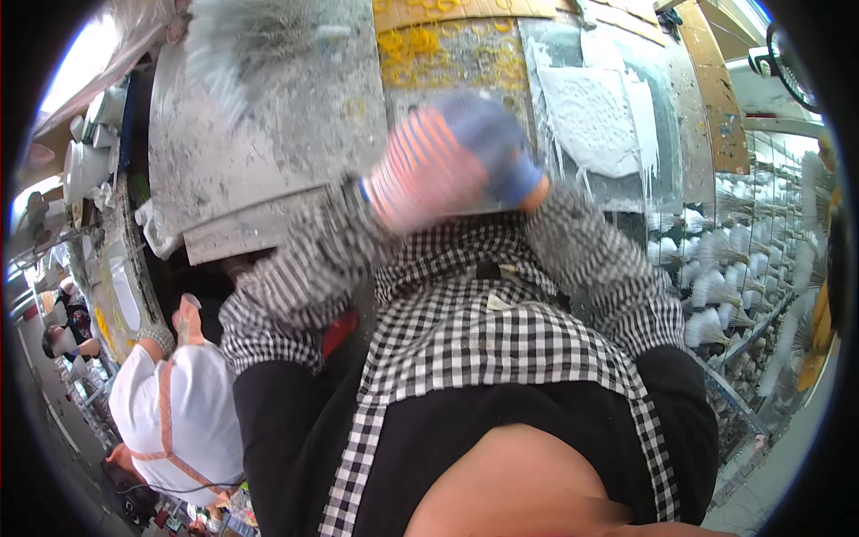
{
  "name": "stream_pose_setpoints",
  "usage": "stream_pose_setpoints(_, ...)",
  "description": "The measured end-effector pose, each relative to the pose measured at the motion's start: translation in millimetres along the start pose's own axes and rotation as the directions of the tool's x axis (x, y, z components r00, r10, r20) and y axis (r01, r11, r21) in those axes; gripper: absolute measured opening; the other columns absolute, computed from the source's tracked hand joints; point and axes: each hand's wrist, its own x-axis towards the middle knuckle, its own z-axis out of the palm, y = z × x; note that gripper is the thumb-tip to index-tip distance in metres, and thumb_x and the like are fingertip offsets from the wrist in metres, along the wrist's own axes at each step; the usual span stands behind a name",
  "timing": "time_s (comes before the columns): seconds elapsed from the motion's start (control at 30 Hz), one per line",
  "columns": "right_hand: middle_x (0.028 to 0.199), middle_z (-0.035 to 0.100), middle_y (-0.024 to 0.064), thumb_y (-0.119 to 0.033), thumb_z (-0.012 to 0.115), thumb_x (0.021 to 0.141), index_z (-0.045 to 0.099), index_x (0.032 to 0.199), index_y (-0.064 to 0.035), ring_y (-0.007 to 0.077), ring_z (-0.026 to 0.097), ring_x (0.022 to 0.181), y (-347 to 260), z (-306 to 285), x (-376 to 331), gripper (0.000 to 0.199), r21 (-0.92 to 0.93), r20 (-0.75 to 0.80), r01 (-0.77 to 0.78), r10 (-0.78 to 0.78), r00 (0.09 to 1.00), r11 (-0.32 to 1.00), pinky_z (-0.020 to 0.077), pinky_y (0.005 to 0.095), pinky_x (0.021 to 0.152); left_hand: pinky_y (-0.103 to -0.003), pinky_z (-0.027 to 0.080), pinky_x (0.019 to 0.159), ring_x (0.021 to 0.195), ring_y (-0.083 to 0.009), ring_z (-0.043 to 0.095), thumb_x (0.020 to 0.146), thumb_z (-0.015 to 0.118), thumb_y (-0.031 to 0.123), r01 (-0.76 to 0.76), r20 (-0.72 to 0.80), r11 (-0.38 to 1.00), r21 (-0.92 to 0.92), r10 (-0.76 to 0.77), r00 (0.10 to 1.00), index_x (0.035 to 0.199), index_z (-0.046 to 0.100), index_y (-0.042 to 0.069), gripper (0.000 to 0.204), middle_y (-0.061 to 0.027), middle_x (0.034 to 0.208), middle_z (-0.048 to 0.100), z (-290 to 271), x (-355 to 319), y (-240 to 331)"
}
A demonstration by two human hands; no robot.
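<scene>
My left hand [429, 161], in a striped pink and blue work glove, is brought together with my right hand [522, 179] over the near edge of the worktable. The right glove shows blue and is mostly hidden behind the left. Both are smeared by motion, so their fingers and anything between them cannot be made out. Just beyond them lie loose yellow rubber bands [420, 43] on a stained strip of the table. A blurred heap of white bristles [219, 58] is at the far left of the worktable [268, 152].
Right of my hands, a sheet of thick white paste [591, 116] covers a glass-like board. A wire rack [738, 242] with rows of white-bristled brushes stands at the right. At the left, a co-worker in a white top [179, 412] stands by another bench. A fan [787, 67] is at the upper right.
</scene>
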Motion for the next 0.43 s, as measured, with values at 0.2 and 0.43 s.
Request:
stream_pose_setpoints(0.2, 0.089, 0.074, 0.0103, -0.04, 0.077, 0.083, 0.071, 0.096, -0.0093, 0.0254, 0.071, 0.084, -57.1, -50.4, 65.8, 0.033, 0.026, 0.214, -0.139, 0.13, 0.968, 0.99, 0.055, 0.0365, 0.077, -0.04, 0.056, 0.07, 0.081, -0.03, 0.068, 0.079, 0.073, 0.006, 0.148, -0.116, 0.989, 0.019, -0.145, 0.983, 0.1, 0.075, 0.015, 0.023, -0.0079, 0.096, 0.071, -27.4, 43.6, -31.6)
stream_pose_setpoints(0.43, 0.091, 0.073, 0.0135, -0.03, 0.077, 0.08, 0.074, 0.095, -0.0132, 0.0286, 0.072, 0.09, -34.1, -13.7, 22.9, 0.023, 0.49, -0.125, -0.143, 0.231, 0.965, 0.86, 0.0553, 0.0402, 0.081, -0.04, 0.055, 0.085, 0.096, -0.031, 0.068, 0.075, 0.072, 0.002, 0.06, -0.082, 0.995, -0.082, -0.066, 0.994, 0.101, 0.076, 0.013, 0.028, -0.0091, 0.1, 0.072, 5.8, 20.7, -15.7)
